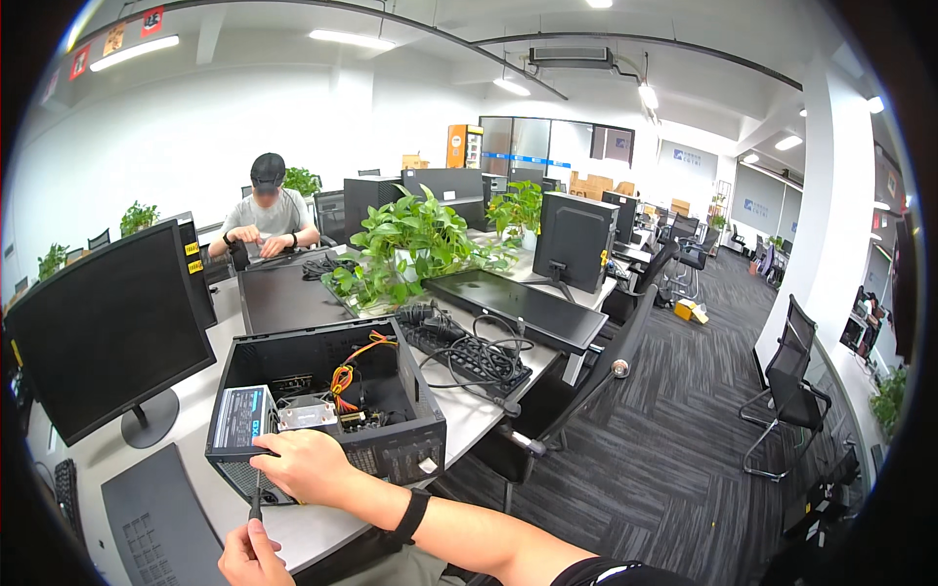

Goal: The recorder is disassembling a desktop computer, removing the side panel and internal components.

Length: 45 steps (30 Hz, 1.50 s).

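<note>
An open black computer case lies on its side on the desk, showing a power supply, a silvery block and yellow, orange and red cables. My left hand grips the dark handle of a screwdriver below the case's near left corner. The thin shaft points up toward the case's perforated end panel. My right hand reaches across that panel, its fingers closed around the upper shaft beside the power supply. The screwdriver's tip is hidden by those fingers.
A side panel lies left of the case, near a standing monitor. Keyboards and tangled cables lie to the right. Behind are flat-lying monitors and leafy plants. Across the desk sits another person. An office chair stands at right.
</note>
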Each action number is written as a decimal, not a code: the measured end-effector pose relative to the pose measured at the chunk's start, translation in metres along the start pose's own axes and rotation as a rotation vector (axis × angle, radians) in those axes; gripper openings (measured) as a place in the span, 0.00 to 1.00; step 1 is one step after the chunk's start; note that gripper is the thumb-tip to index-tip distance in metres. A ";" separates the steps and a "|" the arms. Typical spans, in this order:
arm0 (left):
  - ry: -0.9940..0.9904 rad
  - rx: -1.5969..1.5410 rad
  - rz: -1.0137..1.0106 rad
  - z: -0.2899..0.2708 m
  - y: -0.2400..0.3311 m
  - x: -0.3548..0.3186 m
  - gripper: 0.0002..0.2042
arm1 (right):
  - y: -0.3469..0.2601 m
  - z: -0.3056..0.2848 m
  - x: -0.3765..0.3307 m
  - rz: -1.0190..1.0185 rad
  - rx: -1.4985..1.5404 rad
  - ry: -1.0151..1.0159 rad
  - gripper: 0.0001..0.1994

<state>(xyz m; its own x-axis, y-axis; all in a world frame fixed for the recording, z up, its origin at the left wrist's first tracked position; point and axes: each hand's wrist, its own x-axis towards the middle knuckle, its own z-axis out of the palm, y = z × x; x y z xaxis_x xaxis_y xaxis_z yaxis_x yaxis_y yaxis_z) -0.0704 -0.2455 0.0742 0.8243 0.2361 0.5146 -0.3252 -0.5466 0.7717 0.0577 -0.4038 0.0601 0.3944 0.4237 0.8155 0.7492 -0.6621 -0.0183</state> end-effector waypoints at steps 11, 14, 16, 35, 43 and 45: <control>-0.126 -0.174 -0.291 0.001 -0.019 0.007 0.23 | 0.001 0.002 0.001 0.021 0.013 0.041 0.08; -0.183 -0.277 -0.372 -0.002 -0.025 0.008 0.21 | -0.002 0.001 0.002 0.019 0.007 0.037 0.07; -0.133 -0.334 -0.265 0.000 -0.029 0.008 0.16 | -0.002 0.001 0.002 0.010 0.001 0.030 0.07; -0.050 0.014 -0.074 0.004 -0.012 0.002 0.21 | 0.001 0.001 -0.001 0.013 -0.010 0.027 0.10; 0.012 -0.026 -0.107 -0.004 -0.024 0.005 0.22 | -0.006 0.009 0.006 -0.031 -0.012 0.044 0.08; 0.025 -0.169 -0.175 0.001 -0.062 0.000 0.18 | -0.012 0.007 0.010 -0.040 0.002 0.026 0.08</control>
<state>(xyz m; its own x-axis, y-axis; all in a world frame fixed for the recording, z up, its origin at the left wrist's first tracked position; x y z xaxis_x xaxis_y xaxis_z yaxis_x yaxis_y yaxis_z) -0.0498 -0.2122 0.0265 0.8638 0.3364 0.3751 -0.2531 -0.3539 0.9004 0.0562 -0.3872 0.0645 0.3502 0.4335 0.8303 0.7650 -0.6438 0.0135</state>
